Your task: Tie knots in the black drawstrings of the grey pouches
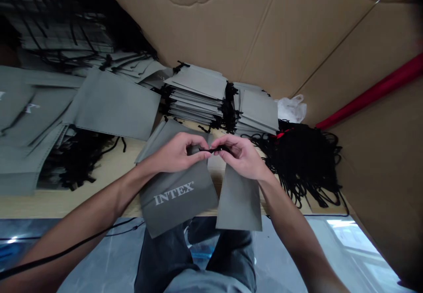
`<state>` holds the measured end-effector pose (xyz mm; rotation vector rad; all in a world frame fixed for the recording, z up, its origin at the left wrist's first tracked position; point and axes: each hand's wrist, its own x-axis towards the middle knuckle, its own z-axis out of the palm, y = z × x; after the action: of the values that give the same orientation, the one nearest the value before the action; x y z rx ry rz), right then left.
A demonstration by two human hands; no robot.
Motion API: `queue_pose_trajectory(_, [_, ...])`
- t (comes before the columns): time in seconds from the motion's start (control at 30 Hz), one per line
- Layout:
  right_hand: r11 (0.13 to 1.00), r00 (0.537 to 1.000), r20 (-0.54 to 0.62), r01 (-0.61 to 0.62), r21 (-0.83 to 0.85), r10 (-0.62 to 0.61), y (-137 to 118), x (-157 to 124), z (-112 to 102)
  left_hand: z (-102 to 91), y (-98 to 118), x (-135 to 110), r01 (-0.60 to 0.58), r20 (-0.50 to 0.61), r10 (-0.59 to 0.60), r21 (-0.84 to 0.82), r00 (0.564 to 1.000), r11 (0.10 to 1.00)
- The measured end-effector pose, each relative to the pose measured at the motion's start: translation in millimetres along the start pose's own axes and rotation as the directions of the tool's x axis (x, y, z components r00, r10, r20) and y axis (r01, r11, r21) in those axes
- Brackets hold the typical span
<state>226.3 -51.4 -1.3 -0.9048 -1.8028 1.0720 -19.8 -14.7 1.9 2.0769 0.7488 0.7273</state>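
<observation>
My left hand [180, 152] and my right hand [239, 154] meet at the middle of the view, both pinched on a thin black drawstring cord [211, 150]. Under them lies a grey fabric bag printed INTEX [175, 196], which hangs over the table's front edge. A second plain grey bag [239, 202] lies beside it under my right wrist.
Two stacks of grey bags [198, 92] [257, 108] stand behind my hands. A heap of black cords [304, 161] lies at the right. More grey bags [112, 105] spread across the left. Cardboard walls [264, 28] and a red bar [373, 90] close the back and right.
</observation>
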Motion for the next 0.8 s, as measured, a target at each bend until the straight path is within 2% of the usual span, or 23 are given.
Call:
queue_pose_trajectory(0.17, [1.0, 0.997, -0.067, -0.028, -0.003, 0.027, 8, 1, -10, -1.7, -5, 1, 0.011, -0.111, -0.006, 0.049, 0.994, 0.999])
queue_pose_trajectory(0.3, [0.983, 0.993, -0.116, -0.01, -0.183, -0.012, 9, 0, -11, -2.4, -7, 3, -0.006, -0.141, 0.009, 0.02, 0.99, 1.0])
queue_pose_trajectory(0.43, [0.941, 0.983, -0.143, 0.061, -0.334, -0.114, 10, 1, -9, -1.3, -6, 4, -0.014, -0.16, 0.013, -0.005, 0.987, 1.0])
queue_pose_trajectory(0.63, [0.97, 0.985, -0.143, 0.056, -0.238, -0.092, 7, 0, -3, 0.2, -1, 2, -0.012, -0.164, 0.006, -0.033, 0.986, 0.999])
queue_pose_trajectory(0.73, [0.946, 0.985, -0.119, 0.084, -0.313, -0.127, -1, -1, 2, 3.3, -2, 3, -0.034, -0.209, 0.027, -0.028, 0.978, 0.999])
queue_pose_trajectory(0.8, [0.925, 0.972, -0.153, 0.115, -0.362, -0.181, -4, -2, 8, 6.6, -2, 3, -0.041, -0.24, 0.024, -0.065, 0.97, 0.997])
